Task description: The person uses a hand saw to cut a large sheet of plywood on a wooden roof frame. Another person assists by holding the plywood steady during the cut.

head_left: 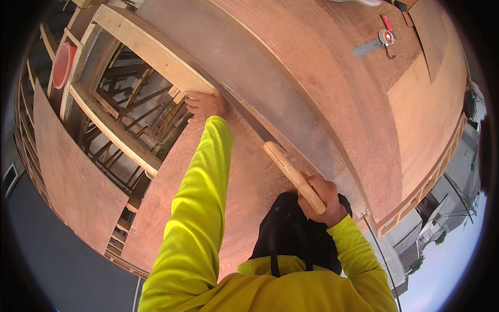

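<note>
Mid-cut: you are sawing the plywood sheet (249,171) along its edge.

Your right hand (321,200) is clenched tight around the wooden handle of the handsaw (260,132), whose blade runs up and away towards your left hand (204,105). That one seems pressed flat, fingers together, steadying the sheet. Next comes a straight, even stroke.

Yellow sleeve (200,208), pale wooden saw handle (293,177), reddish-brown plywood (332,67).
</note>
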`<action>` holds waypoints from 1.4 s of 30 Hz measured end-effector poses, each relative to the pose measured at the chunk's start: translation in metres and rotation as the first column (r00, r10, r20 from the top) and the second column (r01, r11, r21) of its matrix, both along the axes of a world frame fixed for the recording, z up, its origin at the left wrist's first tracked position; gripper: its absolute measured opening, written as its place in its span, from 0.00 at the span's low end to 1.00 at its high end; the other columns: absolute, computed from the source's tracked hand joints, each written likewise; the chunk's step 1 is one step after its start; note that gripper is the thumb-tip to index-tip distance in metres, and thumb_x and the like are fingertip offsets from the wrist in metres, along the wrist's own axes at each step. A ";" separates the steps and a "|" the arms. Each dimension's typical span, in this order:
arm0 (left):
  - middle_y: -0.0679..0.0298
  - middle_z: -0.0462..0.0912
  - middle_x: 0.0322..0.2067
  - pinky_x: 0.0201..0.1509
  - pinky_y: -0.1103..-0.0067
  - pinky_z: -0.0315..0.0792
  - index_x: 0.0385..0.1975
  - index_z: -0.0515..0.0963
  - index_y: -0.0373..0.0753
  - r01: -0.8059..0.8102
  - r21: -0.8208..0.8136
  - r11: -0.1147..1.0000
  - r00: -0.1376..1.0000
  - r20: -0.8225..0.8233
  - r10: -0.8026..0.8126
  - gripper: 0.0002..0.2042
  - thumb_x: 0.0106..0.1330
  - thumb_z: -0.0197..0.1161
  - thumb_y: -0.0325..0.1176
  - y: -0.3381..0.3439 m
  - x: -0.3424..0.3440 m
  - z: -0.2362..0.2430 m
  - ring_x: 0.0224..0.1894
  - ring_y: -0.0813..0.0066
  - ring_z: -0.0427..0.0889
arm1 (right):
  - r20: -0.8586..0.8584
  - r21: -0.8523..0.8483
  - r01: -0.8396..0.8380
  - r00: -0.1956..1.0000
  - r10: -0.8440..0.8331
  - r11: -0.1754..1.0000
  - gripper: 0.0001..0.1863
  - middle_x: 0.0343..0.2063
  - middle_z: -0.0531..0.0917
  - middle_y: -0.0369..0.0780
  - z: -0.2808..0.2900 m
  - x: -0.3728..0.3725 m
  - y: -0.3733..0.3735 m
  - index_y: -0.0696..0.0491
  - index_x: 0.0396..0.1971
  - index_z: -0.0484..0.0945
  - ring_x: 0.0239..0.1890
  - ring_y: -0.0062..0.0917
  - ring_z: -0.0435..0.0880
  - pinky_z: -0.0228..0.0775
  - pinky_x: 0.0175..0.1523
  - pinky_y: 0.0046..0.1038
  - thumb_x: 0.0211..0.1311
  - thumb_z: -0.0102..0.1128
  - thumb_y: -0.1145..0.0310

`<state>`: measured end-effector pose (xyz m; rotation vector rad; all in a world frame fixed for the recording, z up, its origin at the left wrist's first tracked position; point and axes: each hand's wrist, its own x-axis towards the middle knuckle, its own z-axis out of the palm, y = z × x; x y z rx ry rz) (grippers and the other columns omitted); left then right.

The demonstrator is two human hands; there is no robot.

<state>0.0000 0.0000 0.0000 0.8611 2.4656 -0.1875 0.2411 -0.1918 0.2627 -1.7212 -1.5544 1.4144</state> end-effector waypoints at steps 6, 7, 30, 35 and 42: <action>0.44 0.48 0.74 0.74 0.38 0.40 0.77 0.33 0.35 0.072 0.033 0.997 0.997 -0.035 -0.071 0.54 0.66 0.61 0.61 0.007 0.006 -0.004 0.76 0.45 0.49 | -0.059 0.125 0.070 0.996 -0.063 0.990 0.09 0.18 0.76 0.44 -0.043 -0.032 0.041 0.56 0.30 0.74 0.18 0.35 0.79 0.70 0.26 0.31 0.52 0.65 0.80; 0.44 0.49 0.74 0.74 0.38 0.41 0.77 0.34 0.35 0.076 0.005 0.997 0.996 -0.053 -0.075 0.54 0.66 0.61 0.61 0.007 0.010 -0.003 0.76 0.46 0.50 | -0.071 0.119 0.068 0.996 -0.059 0.991 0.09 0.18 0.76 0.44 -0.057 -0.037 0.049 0.56 0.30 0.74 0.18 0.35 0.79 0.70 0.26 0.30 0.52 0.65 0.80; 0.48 0.54 0.71 0.71 0.34 0.43 0.77 0.33 0.37 0.132 -0.007 0.991 0.982 -0.135 -0.132 0.59 0.61 0.56 0.73 0.013 -0.012 -0.030 0.72 0.43 0.57 | -0.169 0.166 0.035 0.986 -0.006 0.986 0.13 0.37 0.85 0.53 -0.035 0.053 -0.022 0.58 0.39 0.75 0.38 0.48 0.88 0.83 0.44 0.34 0.53 0.66 0.77; 0.49 0.54 0.71 0.71 0.34 0.43 0.77 0.33 0.37 0.109 -0.043 0.993 0.975 -0.189 -0.115 0.59 0.61 0.56 0.73 0.014 -0.021 -0.042 0.73 0.44 0.56 | -0.249 0.144 0.037 0.969 0.000 0.989 0.16 0.38 0.84 0.51 -0.106 -0.006 0.050 0.57 0.43 0.75 0.35 0.48 0.86 0.80 0.38 0.38 0.55 0.67 0.76; 0.49 0.51 0.73 0.72 0.34 0.42 0.77 0.31 0.37 0.120 -0.046 0.992 0.989 -0.083 -0.123 0.58 0.63 0.57 0.69 0.012 -0.012 -0.024 0.74 0.45 0.54 | -0.189 0.169 0.027 0.982 0.006 0.985 0.11 0.34 0.84 0.48 -0.038 0.057 -0.034 0.58 0.34 0.75 0.36 0.43 0.88 0.83 0.39 0.35 0.52 0.67 0.77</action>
